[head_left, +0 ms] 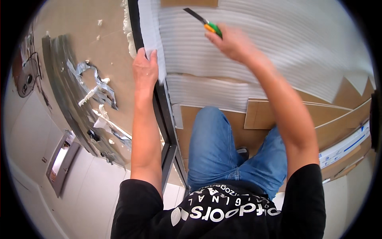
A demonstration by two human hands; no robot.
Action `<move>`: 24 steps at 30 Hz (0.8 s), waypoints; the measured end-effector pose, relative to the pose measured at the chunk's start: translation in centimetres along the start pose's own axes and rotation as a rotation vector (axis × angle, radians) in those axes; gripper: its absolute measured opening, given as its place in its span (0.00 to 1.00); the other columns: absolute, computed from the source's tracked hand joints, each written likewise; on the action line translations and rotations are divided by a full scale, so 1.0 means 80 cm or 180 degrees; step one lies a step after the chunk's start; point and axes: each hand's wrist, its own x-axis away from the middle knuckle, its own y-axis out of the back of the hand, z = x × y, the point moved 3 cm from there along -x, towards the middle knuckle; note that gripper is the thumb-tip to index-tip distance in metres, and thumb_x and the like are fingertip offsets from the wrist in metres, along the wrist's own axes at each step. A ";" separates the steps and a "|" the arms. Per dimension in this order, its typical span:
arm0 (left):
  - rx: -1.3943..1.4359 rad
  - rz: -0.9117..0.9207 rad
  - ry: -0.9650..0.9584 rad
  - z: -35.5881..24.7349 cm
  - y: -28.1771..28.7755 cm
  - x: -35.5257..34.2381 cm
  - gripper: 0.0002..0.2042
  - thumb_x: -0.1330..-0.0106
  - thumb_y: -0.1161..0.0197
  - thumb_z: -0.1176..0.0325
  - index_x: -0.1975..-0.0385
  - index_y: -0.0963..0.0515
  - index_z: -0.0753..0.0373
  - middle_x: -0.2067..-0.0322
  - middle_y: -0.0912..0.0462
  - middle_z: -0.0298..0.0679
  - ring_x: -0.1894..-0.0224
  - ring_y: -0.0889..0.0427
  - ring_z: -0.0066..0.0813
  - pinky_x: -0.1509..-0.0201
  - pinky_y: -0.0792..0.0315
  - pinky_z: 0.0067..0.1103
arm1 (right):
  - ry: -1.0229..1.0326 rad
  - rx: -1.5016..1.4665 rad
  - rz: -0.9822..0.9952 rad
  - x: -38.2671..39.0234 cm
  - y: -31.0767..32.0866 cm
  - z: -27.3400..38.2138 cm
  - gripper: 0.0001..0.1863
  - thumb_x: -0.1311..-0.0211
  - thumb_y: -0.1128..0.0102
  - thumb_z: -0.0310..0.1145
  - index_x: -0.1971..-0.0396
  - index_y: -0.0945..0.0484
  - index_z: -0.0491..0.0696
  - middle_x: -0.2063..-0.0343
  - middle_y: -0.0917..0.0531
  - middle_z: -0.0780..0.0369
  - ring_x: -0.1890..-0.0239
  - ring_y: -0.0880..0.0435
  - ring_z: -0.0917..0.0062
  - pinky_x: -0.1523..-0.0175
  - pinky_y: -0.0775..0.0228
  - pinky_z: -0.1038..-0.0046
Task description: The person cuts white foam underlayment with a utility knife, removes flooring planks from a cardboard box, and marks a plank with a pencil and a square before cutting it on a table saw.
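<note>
My right hand [235,43], slightly blurred, grips a green and yellow utility knife [213,28]. Its dark blade is extended and points up and to the left, over the ribbed white foam sheet [207,51]. On the left, my left hand [145,71] pinches the edge of a white foam strip [150,26] that lies along a dark frame [170,123]. The thumb is on the strip's side; some fingertips are hidden behind the edge. Both forearms are bare and stretched forward.
Cardboard panels [286,115] lie under and beside the foam, round my knees. Left of the frame, torn silvery film [111,97] and bits of dried expanding foam [90,95] litter a brown surface beside long grey strips [65,79]. A dark-framed mirror-like panel [63,161] is farther left.
</note>
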 end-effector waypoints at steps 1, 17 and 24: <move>0.0113 -0.0066 0.0131 0.007 -0.001 -0.001 0.17 0.29 0.36 0.61 0.50 0.24 0.67 0.65 0.15 0.53 0.59 0.16 0.55 0.53 0.24 0.41 | 0.0100 0.0105 0.0142 -0.023 0.014 -0.004 0.27 0.28 0.45 0.58 0.57 0.21 0.45 0.63 0.13 0.47 0.58 0.17 0.48 0.52 0.27 0.50; 0.0154 0.0028 -0.1995 -0.145 -0.061 0.006 0.22 0.38 0.42 0.77 0.41 0.26 0.67 0.42 0.24 0.50 0.36 0.28 0.49 0.35 0.33 0.40 | -0.0259 -0.0210 0.1353 -0.103 0.038 -0.012 0.23 0.30 0.37 0.53 0.65 0.21 0.45 0.80 0.16 0.62 0.81 0.16 0.76 0.70 0.21 0.70; -0.0297 0.0062 -0.1597 -0.130 -0.089 0.015 0.25 0.36 0.43 0.73 0.36 0.27 0.67 0.31 0.32 0.46 0.27 0.35 0.45 0.31 0.35 0.40 | -0.0809 -0.0191 0.1276 -0.105 0.036 0.001 0.20 0.32 0.34 0.49 0.63 0.19 0.45 0.81 0.16 0.62 0.81 0.16 0.77 0.71 0.21 0.72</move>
